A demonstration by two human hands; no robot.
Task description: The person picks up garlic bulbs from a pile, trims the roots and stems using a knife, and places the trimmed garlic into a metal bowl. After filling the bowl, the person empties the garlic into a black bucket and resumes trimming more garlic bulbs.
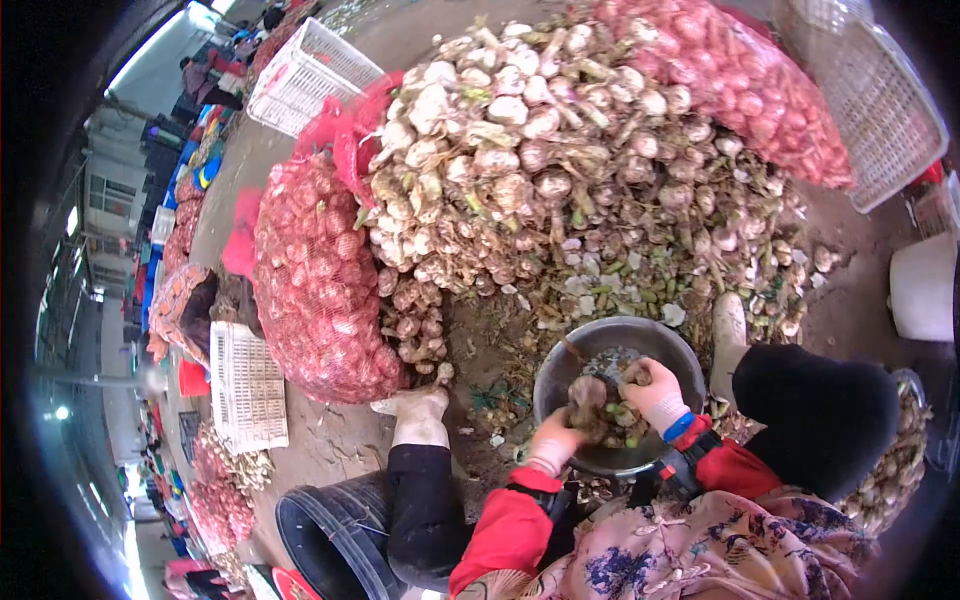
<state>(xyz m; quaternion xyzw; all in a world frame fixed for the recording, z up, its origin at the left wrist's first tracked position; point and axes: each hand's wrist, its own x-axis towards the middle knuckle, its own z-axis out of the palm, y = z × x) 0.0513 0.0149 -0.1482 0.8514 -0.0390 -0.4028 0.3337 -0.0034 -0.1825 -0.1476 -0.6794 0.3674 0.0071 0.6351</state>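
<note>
clasping a rounded, dirt-smudged, purplish-brown garlic bulb (587, 391), the left hand (557, 438) meets the metal bowl's (662, 340) edge in view; the right hand's (657, 394) grip, i cannot tell.

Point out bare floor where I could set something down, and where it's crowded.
Mostly bare floor lies left, between the white crate, red net sack and black bucket. Right, another patch separates the garlic heap and white tub. Crowded: the metal basin, under left hand and right hand, and the littered ground toward the heap.
</note>
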